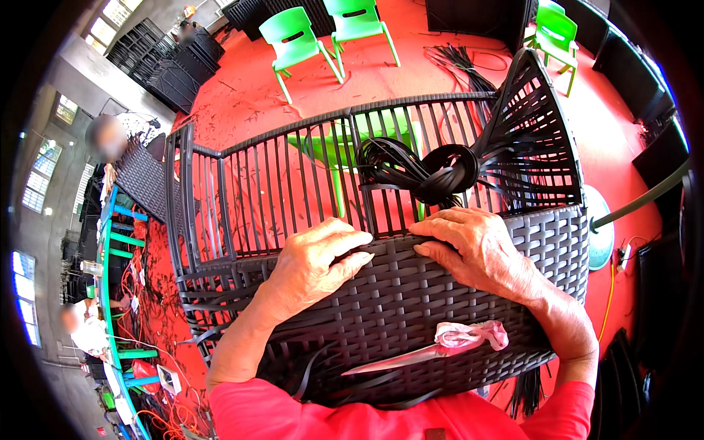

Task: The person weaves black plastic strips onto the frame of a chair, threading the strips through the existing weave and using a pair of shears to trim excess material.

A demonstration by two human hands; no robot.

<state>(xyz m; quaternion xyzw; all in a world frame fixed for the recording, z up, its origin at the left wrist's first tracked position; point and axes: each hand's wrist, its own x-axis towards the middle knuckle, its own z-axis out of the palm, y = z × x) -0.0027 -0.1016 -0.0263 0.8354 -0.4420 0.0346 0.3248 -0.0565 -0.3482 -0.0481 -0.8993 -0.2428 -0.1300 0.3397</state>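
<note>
Left hand [319, 260], right hand [477, 246]: both open, fingers flat on the woven panel's [411, 308] far edge. Strand coil [422, 170]: just beyond, hung on the unwoven frame bars [293, 176]. Scissors [440, 345]: near, on the panel. Open red floor [411, 70] beyond.

So the big woven rattan-style panel [411, 308] is dark charcoal, almost black, in a tight basket-weave, and the upright slats of the frame [293, 183] behind it are the same black. The coiled bundle of flat plastic strips [425, 172] is glossy black too. Floor [411, 70] is bright red. Moulded plastic chairs [297, 40] are neon green. The tool wrapped in plastic film [469, 336] is pale pink with a silvery blade. Sleeves [293, 418] are red.
</note>
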